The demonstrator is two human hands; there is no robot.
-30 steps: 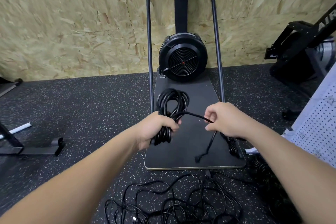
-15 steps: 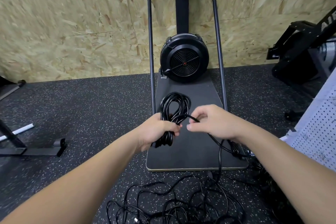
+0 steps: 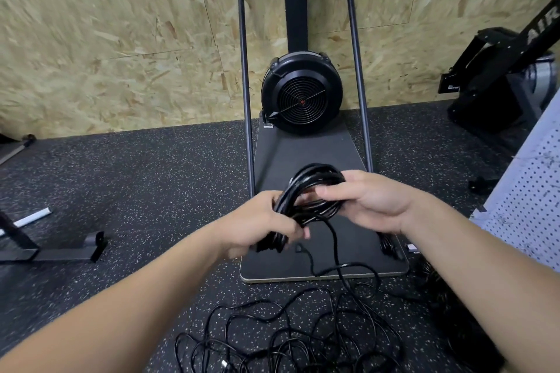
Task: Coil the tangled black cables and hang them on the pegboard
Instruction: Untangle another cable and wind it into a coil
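Observation:
A coil of black cable [image 3: 306, 194] hangs in front of me at the middle of the view. My left hand [image 3: 260, 225] grips the lower end of the coil in its fist. My right hand [image 3: 368, 201] is wrapped round the coil's right side, thumb on top and fingers behind. A loose tail drops from the coil to a tangle of black cables [image 3: 291, 339] spread on the floor below. A white pegboard [image 3: 536, 209] leans at the right edge.
An exercise machine with a black fan [image 3: 301, 92] and a flat base board [image 3: 321, 263] stands against the chipboard wall ahead. More black gym equipment [image 3: 503, 82] is at the right, a metal frame foot [image 3: 51, 251] at the left. The floor is speckled black rubber.
My right hand has moved left from holding the cable's tail out to the side and now grasps the coil itself. The coil tilted toward the right; the tail now hangs slack.

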